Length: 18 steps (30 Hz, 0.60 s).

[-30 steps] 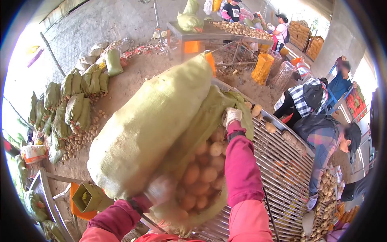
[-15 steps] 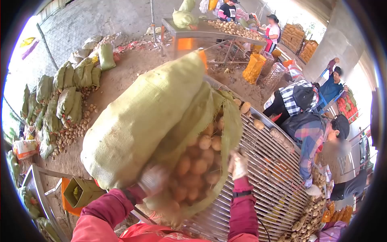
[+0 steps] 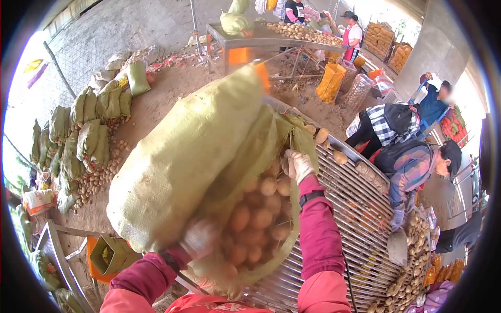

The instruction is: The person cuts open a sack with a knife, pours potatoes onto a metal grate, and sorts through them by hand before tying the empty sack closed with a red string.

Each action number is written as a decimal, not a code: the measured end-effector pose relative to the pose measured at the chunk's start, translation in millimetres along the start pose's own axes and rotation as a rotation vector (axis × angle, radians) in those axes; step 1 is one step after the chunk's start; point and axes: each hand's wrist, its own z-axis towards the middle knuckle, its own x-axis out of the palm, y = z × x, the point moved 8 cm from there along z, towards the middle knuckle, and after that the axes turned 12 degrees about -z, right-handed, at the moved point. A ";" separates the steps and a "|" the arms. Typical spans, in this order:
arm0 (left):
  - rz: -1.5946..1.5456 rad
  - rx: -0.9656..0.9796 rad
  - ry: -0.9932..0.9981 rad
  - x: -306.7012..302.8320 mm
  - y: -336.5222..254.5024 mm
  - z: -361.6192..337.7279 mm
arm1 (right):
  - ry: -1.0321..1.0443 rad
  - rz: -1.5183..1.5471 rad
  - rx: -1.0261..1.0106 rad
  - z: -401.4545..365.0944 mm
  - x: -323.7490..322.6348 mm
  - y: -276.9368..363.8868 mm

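My right hand (image 3: 298, 166) has its fingers clamped on the rim of the sack (image 3: 193, 151), tipped over the slatted table (image 3: 360, 208); my left hand (image 3: 198, 237) beneath is too blurred to tell. If the rim slips, I think the potatoes (image 3: 258, 219) could dump at once and roll off

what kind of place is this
Likely an open-air potato sorting yard: a green sack of potatoes tipped onto a barred metal sorting table, filled sacks piled on the dirt, other people sorting alongside.
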 end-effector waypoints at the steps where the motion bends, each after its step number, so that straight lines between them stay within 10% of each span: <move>1: 0.002 0.005 0.003 -1.3 -0.8 1.5 | -0.018 0.008 -0.002 7.7 -1.5 0.4; 6: -0.020 -0.003 -0.018 -4.4 -1.5 5.8 | -0.038 -0.063 0.035 6.8 2.9 22.9; 11: -0.033 0.001 -0.006 -12.9 -6.2 13.5 | -0.315 -1.594 -0.240 -9.4 6.5 91.4; 18: -0.039 0.003 0.004 -11.6 -6.1 14.1 | -0.177 -2.043 -0.306 4.1 23.7 95.6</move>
